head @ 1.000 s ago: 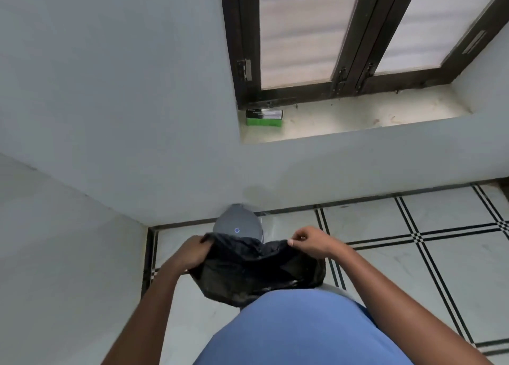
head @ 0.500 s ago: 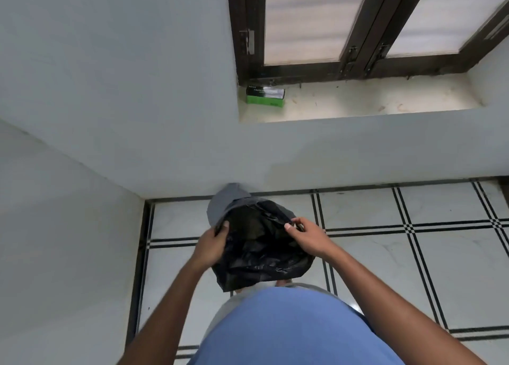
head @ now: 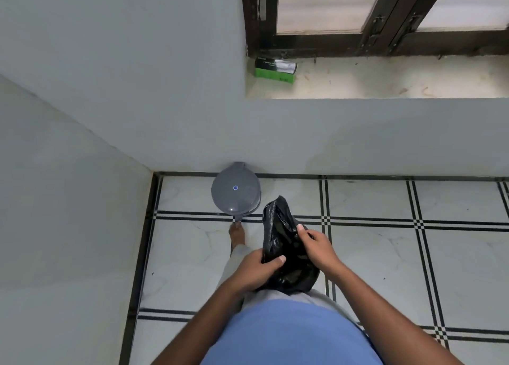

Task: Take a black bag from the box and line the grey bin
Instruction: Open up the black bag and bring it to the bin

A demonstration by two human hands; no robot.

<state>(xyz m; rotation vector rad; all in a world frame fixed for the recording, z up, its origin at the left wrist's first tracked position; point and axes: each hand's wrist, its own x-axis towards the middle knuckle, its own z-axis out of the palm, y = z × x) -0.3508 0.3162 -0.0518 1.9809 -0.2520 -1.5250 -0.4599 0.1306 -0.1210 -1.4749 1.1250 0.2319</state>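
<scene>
A crumpled black bag (head: 281, 238) hangs in front of my body, held by both hands. My left hand (head: 257, 268) grips its left edge low down, and my right hand (head: 319, 247) pinches its right side. The round grey bin (head: 235, 190) stands on the floor against the wall near the corner, its lid down, to the upper left of the bag. My bare foot (head: 237, 234) rests just before the bin's pedal. The green and black box (head: 275, 70) lies on the window sill at its left end.
White walls meet in a corner left of the bin. The window sill (head: 385, 81) runs above, under a dark-framed window (head: 371, 34). White floor tiles with black lines (head: 413, 221) spread to the right.
The bag went from spread wide between my hands to bunched and narrow. It now sits lower and right of the bin, whose shut lid is fully in view. The view tilted downward.
</scene>
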